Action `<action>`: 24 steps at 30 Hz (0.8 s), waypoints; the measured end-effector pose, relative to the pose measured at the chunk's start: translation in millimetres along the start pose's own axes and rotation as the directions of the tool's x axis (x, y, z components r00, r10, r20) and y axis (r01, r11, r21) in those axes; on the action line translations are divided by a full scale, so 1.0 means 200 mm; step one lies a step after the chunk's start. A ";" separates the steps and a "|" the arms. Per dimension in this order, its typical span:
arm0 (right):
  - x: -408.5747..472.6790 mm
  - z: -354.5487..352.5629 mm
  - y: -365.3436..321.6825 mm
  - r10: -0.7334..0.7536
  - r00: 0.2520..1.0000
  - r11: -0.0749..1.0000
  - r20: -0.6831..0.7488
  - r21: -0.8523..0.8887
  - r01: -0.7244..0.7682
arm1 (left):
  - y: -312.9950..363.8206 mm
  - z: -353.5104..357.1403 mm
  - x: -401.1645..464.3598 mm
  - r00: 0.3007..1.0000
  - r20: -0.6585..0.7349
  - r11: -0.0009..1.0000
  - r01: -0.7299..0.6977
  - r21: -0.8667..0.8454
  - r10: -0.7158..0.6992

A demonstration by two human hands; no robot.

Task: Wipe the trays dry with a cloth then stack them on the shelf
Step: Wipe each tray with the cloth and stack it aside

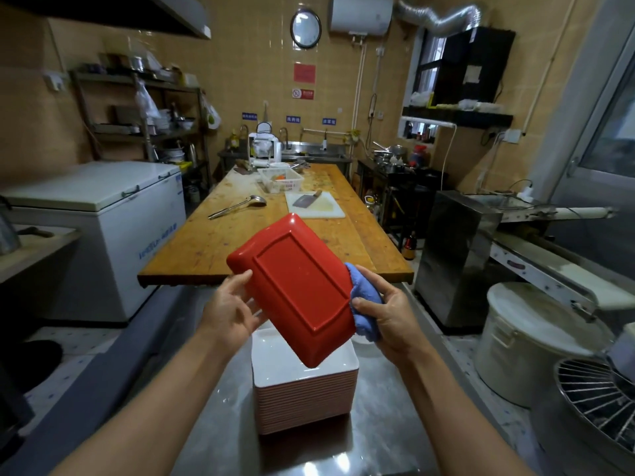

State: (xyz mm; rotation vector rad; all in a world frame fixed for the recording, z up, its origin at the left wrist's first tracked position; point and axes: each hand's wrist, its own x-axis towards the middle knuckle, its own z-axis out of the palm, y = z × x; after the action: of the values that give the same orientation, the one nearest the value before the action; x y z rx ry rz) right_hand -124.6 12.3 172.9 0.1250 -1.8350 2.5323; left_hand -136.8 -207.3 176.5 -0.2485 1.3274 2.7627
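Observation:
A red rectangular tray (295,286) is held up in front of me with its underside facing me, tilted. My left hand (230,310) grips its left edge. My right hand (385,314) presses a blue cloth (366,297) against the tray's right edge. Below the tray, a tall stack of trays (302,396), white inside with red rims, stands on a steel counter (385,424).
A long wooden table (240,235) ahead carries a ladle, a cutting board with a cleaver and a white basket. A white chest freezer (103,218) stands to the left. A steel machine, a lidded white bucket (536,338) and a wire-guarded mixer are on the right. A metal shelf rack (144,125) stands at the back left.

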 end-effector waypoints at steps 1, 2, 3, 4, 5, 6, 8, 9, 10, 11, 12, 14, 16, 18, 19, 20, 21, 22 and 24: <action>0.01 -0.02 -0.01 0.015 0.999 1.000 0.033 -0.012 -0.015 | 0.04 -0.01 0.01 1.000 -0.015 0.999 -0.019 0.037 0.019; 0.01 -0.04 -0.03 0.032 0.997 0.999 0.071 -0.017 -0.031 | 0.09 -0.01 0.02 0.999 -0.016 0.997 -0.033 0.069 0.034; 0.01 -0.06 -0.04 0.053 0.992 0.998 0.112 -0.025 -0.050 | 0.13 -0.02 0.02 0.999 0.009 0.994 -0.032 0.104 0.032; 0.02 -0.07 -0.06 0.076 0.985 0.997 0.156 -0.043 -0.070 | 0.18 -0.02 0.03 0.998 0.058 0.987 -0.018 0.159 0.009; 0.02 -0.09 -0.08 0.097 0.976 0.994 0.196 -0.073 -0.085 | 0.21 -0.02 0.03 0.994 0.110 0.964 -0.005 0.264 -0.025; 0.03 -0.10 -0.09 0.112 0.968 0.990 0.224 -0.108 -0.090 | 0.23 -0.02 0.03 0.985 0.159 0.919 -0.003 0.394 -0.065; 0.04 -0.11 -0.12 0.114 0.968 0.984 0.224 -0.158 -0.080 | 0.24 -0.03 0.04 0.973 0.197 0.830 -0.012 0.558 -0.119; 0.05 -0.11 -0.12 0.101 0.975 0.984 0.199 -0.167 -0.068 | 0.22 -0.03 0.04 0.974 0.190 0.828 -0.002 0.560 -0.126; 0.06 -0.11 -0.12 0.080 0.982 0.983 0.168 -0.177 -0.050 | 0.20 -0.03 0.04 0.976 0.182 0.841 0.003 0.541 -0.120; 0.06 -0.10 -0.12 0.053 0.989 0.980 0.139 -0.199 -0.024 | 0.18 -0.03 0.04 0.979 0.173 0.857 0.001 0.515 -0.105; 0.07 -0.09 -0.12 0.023 0.993 0.970 0.116 -0.243 0.006 | 0.17 -0.02 0.04 0.984 0.157 0.872 -0.001 0.490 -0.087; 0.07 -0.07 -0.10 -0.057 0.995 0.904 0.083 -0.419 0.086 | 0.13 -0.01 0.05 0.992 0.112 0.894 -0.003 0.449 -0.053; 0.07 -0.05 -0.06 -0.190 0.977 0.717 0.093 -0.667 0.203 | 0.11 0.00 0.06 0.997 0.069 0.916 0.004 0.400 -0.035; 0.06 -0.04 -0.02 -0.298 0.944 0.525 0.141 -0.802 0.286 | 0.10 0.01 0.06 0.999 0.034 0.931 0.023 0.363 -0.038; 0.04 -0.03 0.00 -0.334 0.927 0.465 0.171 -0.826 0.320 | 0.10 0.02 0.06 0.999 0.010 0.939 0.037 0.343 -0.043; 0.01 -0.02 0.02 -0.362 0.909 0.421 0.206 -0.834 0.357 | 0.10 0.02 0.07 0.999 -0.019 0.948 0.052 0.315 -0.048; -0.01 -0.01 0.05 -0.382 0.892 0.385 0.241 -0.836 0.391 | 0.10 0.03 0.07 0.997 -0.049 0.956 0.065 0.286 -0.054; -0.04 -0.01 0.08 -0.396 0.877 0.353 0.272 -0.837 0.419 | 0.09 0.03 0.06 0.995 -0.076 0.963 0.076 0.257 -0.058; -0.10 -0.01 0.13 -0.416 0.855 0.293 0.311 -0.844 0.450 | 0.09 0.04 0.06 0.991 -0.117 0.971 0.088 0.220 -0.064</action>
State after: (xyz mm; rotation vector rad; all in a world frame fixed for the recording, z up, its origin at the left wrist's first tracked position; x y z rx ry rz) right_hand -106.9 6.1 145.5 0.5486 -2.4420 0.9262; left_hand -152.4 -211.3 193.0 -0.4316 1.6049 2.5404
